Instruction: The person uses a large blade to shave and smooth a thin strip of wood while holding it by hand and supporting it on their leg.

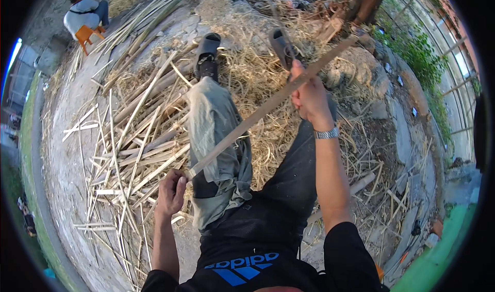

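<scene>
A long, flat bamboo strip [252, 117] runs slantwise over my lap, from low on the left to high on the right. My left hand [171, 191] is closed at its lower end, thumb and fingers pinching it. My right hand [312, 98], with a metal watch [327, 133] on the wrist, is closed around the strip further up. A thin, blurred dark streak [278, 21] rises from beside the right fingers; I cannot tell what it is. A grey-green cloth [214, 116] covers my left leg beneath the strip.
Split bamboo pieces [136, 145] lie heaped left of my legs. Curly shavings [268, 152] cover the ground between my feet. Longer poles [149, 23] stretch toward a seated person [85, 8] at far left. A tree trunk [366, 0] and a rock [356, 67] stand ahead right.
</scene>
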A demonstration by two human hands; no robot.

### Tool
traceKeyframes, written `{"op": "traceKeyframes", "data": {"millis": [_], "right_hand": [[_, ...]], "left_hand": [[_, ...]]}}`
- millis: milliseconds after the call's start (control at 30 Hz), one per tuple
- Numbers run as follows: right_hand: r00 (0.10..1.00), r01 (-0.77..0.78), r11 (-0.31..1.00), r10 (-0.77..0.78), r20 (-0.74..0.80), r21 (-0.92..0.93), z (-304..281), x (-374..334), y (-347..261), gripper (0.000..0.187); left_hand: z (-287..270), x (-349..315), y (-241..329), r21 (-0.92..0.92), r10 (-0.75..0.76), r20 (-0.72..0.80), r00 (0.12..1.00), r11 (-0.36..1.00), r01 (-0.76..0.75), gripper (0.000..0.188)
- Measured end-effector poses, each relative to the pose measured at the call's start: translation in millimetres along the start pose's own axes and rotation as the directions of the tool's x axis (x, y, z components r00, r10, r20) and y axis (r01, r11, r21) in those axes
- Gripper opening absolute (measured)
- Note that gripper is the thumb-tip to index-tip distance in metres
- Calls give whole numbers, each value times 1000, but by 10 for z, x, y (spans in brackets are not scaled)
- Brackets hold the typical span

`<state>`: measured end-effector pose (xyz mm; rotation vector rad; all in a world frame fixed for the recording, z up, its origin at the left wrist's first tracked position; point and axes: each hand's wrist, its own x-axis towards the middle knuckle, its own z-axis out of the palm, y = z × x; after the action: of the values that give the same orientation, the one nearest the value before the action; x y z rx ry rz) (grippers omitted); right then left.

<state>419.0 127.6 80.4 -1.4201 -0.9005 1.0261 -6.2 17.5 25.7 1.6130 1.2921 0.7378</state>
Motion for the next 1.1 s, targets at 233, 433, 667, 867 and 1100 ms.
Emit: {"op": "traceKeyframes", "data": {"millis": [233, 433, 667, 867, 1100], "right_hand": [[947, -236, 911, 294, -131, 338, -11, -341, 127, 61], [960, 32, 924, 77, -268, 382, 274, -796, 284, 60], [927, 322, 862, -203, 316, -391, 584, -1307, 395, 53], [788, 585, 507, -174, 590, -633, 823, -1139, 479, 52], [937, 348, 553, -228, 264, -757, 412, 248, 247, 70]], "left_hand": [[-19, -177, 58, -195, -307, 155, 939, 922, 333, 57], [158, -115, -51, -293, -399, 165, 902, 854, 431, 51], [182, -60, 53, -448, -480, 244, 842, 714, 537, 48], [193, -44, 26, -485, -495, 272, 825, 670, 562, 51], [284, -137, 55, 111, -266, 43, 963, 959, 260, 53]]}}
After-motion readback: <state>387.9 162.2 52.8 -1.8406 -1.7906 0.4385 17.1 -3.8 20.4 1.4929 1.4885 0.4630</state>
